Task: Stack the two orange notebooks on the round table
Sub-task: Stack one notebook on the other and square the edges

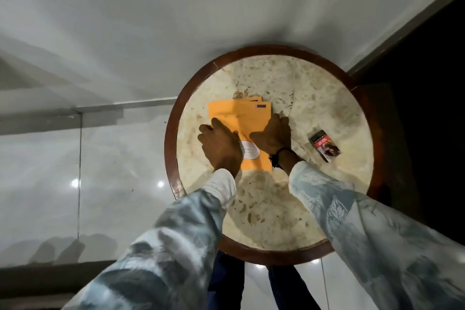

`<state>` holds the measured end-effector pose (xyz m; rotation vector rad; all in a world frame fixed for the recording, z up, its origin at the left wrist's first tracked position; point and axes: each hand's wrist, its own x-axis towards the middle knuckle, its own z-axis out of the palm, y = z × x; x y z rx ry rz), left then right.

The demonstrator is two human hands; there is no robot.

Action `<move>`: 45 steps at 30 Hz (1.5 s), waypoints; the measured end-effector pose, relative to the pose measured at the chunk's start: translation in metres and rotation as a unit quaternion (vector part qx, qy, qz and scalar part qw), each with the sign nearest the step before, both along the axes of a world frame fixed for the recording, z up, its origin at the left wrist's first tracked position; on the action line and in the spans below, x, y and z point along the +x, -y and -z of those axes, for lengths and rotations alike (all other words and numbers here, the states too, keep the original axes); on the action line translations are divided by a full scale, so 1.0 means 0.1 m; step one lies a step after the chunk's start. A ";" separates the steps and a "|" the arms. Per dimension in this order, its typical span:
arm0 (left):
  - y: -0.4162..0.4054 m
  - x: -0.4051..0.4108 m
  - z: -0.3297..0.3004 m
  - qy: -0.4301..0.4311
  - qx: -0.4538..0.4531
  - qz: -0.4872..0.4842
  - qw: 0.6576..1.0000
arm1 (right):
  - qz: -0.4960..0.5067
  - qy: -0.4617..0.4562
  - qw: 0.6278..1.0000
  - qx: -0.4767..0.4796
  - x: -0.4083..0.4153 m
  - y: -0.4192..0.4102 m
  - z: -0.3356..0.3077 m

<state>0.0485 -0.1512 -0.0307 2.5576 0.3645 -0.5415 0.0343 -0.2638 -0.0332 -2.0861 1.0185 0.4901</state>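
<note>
Two orange notebooks lie one on top of the other near the middle of the round table (271, 209), which has a marble top and a dark wooden rim. The top notebook (241, 118) has a white oval label near its front. Only a corner of the lower notebook (254, 99) sticks out at the far edge. My left hand (221, 146) rests flat on the left side of the top notebook. My right hand (274, 134) presses on its right edge, fingers spread. Both palms cover part of the cover.
A small dark and red box (325, 145) lies on the table to the right of the notebooks. Shiny white floor tiles (113, 158) surround the table. A dark area (427, 83) runs along the right side.
</note>
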 end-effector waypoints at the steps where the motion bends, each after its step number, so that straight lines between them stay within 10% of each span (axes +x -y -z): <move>1: 0.02 0.00 0.01 -0.008 0.000 -0.012 1.000 | -0.015 -0.007 1.000 -0.010 0.01 -0.02 0.00; 7: -0.27 0.31 0.05 -0.132 -0.283 -0.164 0.936 | 0.005 0.004 0.998 0.058 0.10 0.08 -0.05; 14: -0.61 0.38 -0.16 -0.004 -0.464 0.003 0.886 | 0.066 0.177 0.961 0.202 0.26 0.24 -0.41; 19: -0.66 0.21 -0.06 0.063 -0.379 0.078 0.920 | 0.022 0.293 0.955 -0.026 0.13 0.00 -0.37; 34: -0.50 0.31 0.00 0.036 -0.324 0.105 0.940 | -0.033 0.213 0.976 -0.041 0.20 0.04 -0.29; 45: -0.30 0.50 0.12 -0.014 -0.052 -0.014 0.998 | -0.058 0.045 0.996 -0.044 0.41 0.19 0.04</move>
